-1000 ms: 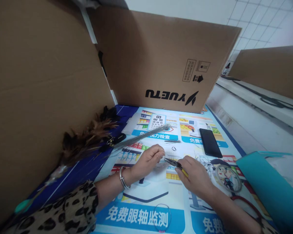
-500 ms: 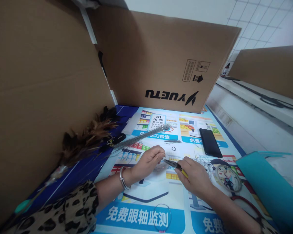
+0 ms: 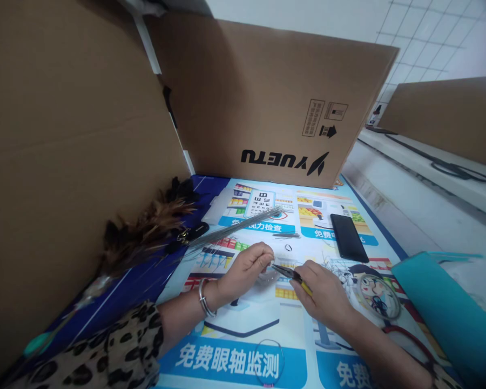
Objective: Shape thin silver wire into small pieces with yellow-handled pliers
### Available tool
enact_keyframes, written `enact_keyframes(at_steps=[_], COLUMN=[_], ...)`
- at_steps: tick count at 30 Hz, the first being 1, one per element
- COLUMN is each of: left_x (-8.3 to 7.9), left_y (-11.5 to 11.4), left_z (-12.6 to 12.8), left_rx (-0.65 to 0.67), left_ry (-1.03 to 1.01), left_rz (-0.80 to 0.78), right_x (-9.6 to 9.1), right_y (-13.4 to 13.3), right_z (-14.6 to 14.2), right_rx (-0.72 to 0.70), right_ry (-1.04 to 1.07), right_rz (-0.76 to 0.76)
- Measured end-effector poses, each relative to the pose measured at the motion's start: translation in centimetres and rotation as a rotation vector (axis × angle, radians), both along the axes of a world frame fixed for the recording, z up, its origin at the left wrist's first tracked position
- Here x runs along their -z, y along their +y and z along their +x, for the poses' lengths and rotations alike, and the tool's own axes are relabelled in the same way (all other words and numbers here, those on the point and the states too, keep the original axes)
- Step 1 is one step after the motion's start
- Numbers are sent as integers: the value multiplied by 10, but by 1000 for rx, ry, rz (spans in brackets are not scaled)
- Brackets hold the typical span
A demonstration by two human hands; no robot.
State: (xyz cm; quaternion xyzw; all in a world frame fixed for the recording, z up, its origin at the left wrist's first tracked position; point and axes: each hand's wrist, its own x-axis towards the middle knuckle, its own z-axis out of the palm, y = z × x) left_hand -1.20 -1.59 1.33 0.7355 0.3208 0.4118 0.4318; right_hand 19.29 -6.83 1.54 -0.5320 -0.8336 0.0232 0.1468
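My left hand (image 3: 251, 265) is closed in a pinch, thumb against forefinger, above the printed table cover. Whatever small piece sits in that pinch is too fine to name; a pale, thin curved loop (image 3: 267, 278) shows just under the fingers. My right hand (image 3: 322, 292) grips needle-nose pliers (image 3: 287, 272) by their yellow-and-black handles. The jaw tips point left and meet the left fingertips. Beyond the hands lie a small dark ring (image 3: 288, 248) and some short wire pieces (image 3: 287, 235). Closer to me rests a thin wire loop (image 3: 283, 354) with a pink bit on it.
A bundle of long thin wires (image 3: 243, 224) lies behind my left hand. Brown feathers (image 3: 146, 221) line the left cardboard wall. A black phone (image 3: 349, 237), a round clear dish (image 3: 378, 296) and a teal box (image 3: 441, 308) are on the right. Cardboard (image 3: 275, 102) stands at the back.
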Motion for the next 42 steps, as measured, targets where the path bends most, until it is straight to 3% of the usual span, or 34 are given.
enact_keyframes(at_steps=[11,29,35,42], left_x=[3,2,4,5], left_y=[-1,4,3,3], left_z=[2,0,0,2], left_rx=[-7,178,170,148], left_ry=[-45,-169,-186,-207], left_rz=[-55,-398,-492,-475], right_x=[1,4,4,4], right_y=[-1,1,2,1], right_z=[0,1,1,-1], right_rx=[15,77,62,66], right_ry=[69,232,274,285], right_rz=[-35,-135,-138,-153])
